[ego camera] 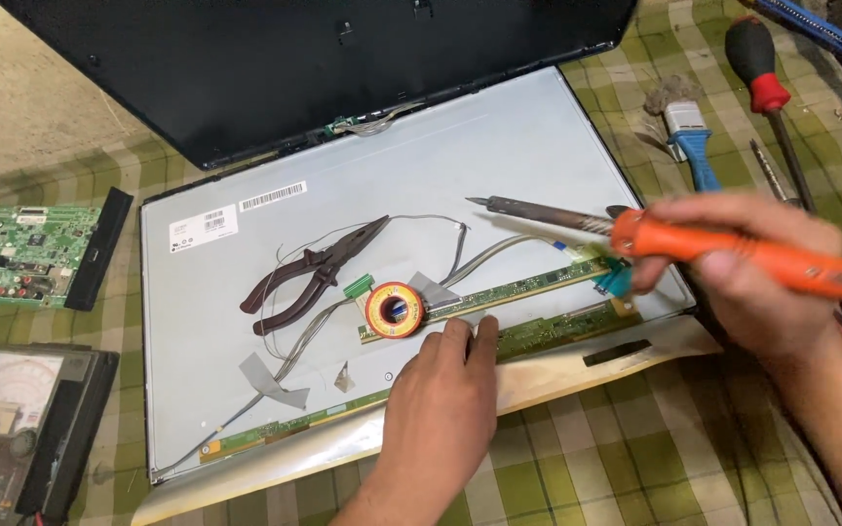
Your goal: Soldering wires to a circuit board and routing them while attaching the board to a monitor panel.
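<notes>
Right hand (733, 278): fingers closed around orange soldering iron (674, 244), tip pointing away left of them. Left hand (445, 390): empty, fingers extended, fingertips pressing narrow green circuit strip (528, 287); solder spool (395, 310) just beyond them.

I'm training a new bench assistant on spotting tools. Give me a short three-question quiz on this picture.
1. True or false: the right hand holds a soldering iron with an orange handle.
2. What lies on the grey panel back, left of the solder reel? A) pliers B) a hammer C) scissors
3. Fill in: the left hand's fingertips rest by the long green ____.

Key
1. True; its tip points left, above the panel.
2. A, the dark-handled pliers.
3. Circuit strip, along the panel's lower edge.
</notes>
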